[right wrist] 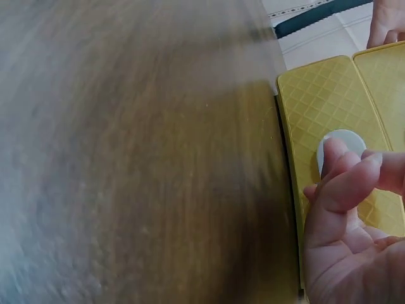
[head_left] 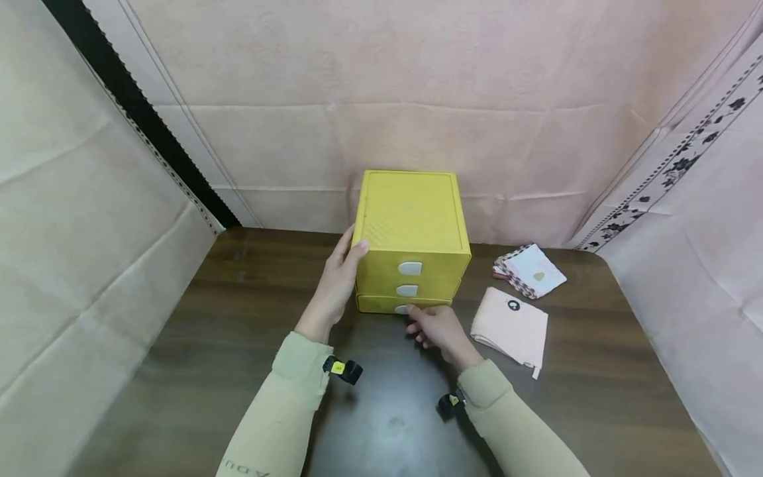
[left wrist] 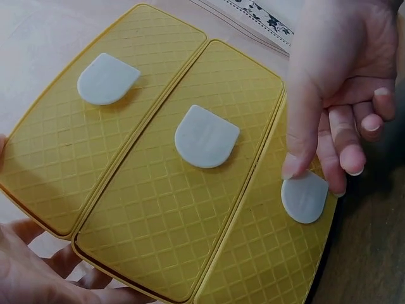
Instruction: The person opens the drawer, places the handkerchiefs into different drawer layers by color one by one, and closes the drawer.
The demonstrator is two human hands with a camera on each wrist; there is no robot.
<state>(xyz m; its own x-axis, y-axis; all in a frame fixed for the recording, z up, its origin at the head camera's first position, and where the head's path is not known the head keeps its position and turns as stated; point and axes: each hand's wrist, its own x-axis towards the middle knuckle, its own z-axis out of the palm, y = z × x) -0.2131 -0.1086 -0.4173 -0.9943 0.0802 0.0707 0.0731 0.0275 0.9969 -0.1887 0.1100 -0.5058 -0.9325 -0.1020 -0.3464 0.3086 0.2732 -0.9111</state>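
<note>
Sleeved left hand (head_left: 331, 286), uncurled, touches waffled yellow drawers (head_left: 411, 240); right hand (head_left: 442, 331) pinches white tab (left wrist: 305, 202).

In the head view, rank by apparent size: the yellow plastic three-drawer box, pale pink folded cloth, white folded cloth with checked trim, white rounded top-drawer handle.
1. Yellow drawer box
2. Pale pink cloth
3. White checked-trim cloth
4. White top-drawer handle

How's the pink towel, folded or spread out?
Folded: the pink towel lies as a compact square, layers showing along its near edge.
</note>
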